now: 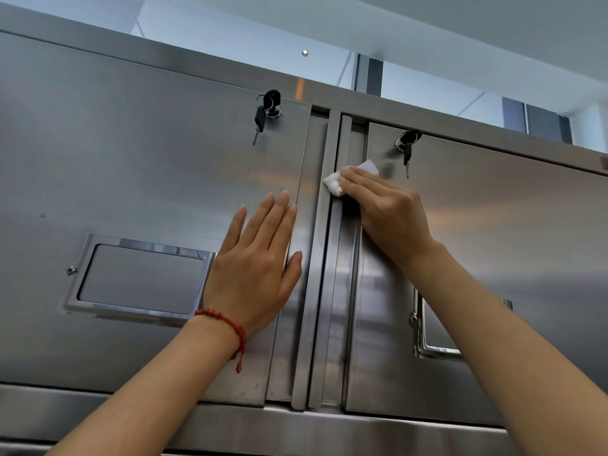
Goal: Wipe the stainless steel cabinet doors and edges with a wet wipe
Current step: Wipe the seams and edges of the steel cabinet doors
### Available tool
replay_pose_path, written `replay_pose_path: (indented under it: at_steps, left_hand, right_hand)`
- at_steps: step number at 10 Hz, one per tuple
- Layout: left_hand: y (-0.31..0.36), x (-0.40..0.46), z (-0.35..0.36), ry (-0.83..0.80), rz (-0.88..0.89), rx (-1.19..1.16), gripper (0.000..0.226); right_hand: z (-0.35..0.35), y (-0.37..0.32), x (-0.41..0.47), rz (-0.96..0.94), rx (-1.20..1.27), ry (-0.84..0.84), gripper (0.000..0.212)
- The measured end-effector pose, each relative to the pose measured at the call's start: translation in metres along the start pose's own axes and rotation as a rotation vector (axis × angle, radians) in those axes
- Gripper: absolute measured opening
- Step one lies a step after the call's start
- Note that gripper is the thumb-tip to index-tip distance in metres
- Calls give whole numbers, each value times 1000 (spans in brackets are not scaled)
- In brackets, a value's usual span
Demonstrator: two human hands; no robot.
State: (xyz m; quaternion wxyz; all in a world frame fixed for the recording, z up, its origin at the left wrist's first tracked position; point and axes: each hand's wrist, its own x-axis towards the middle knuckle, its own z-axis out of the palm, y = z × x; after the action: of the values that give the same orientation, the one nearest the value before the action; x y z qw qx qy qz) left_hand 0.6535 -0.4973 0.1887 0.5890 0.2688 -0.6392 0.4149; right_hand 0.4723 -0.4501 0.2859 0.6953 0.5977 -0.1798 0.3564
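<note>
A stainless steel wall cabinet fills the head view, with a left door [138, 166] and a right door [510, 232] meeting at vertical edge strips [324, 258] in the middle. My right hand [385, 209] presses a folded white wet wipe [335, 184] against the upper part of the right door's inner edge, fingers curled over it. My left hand [260, 261] lies flat and empty on the left door beside the central edge, fingers spread upward. A red bead bracelet [230, 327] circles the left wrist.
Each door has a lock with black keys hanging from it: one on the left door [266, 108], one on the right door [407, 144] just right of the wipe. Recessed rectangular handles sit low on the left door [138, 278] and right door [437, 340]. Ceiling shows above the cabinet top.
</note>
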Motion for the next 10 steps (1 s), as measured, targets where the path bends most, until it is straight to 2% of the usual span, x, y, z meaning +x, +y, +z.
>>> replay_pose_path:
  at_steps: [3, 10]
  left_hand:
    - [1, 0, 0, 4, -1, -7, 57]
    - [-1, -1, 2, -6, -1, 13, 57]
  right_hand:
    - [-6, 18, 15, -136, -20, -54, 39]
    - [1, 15, 16, -64, -8, -16, 37]
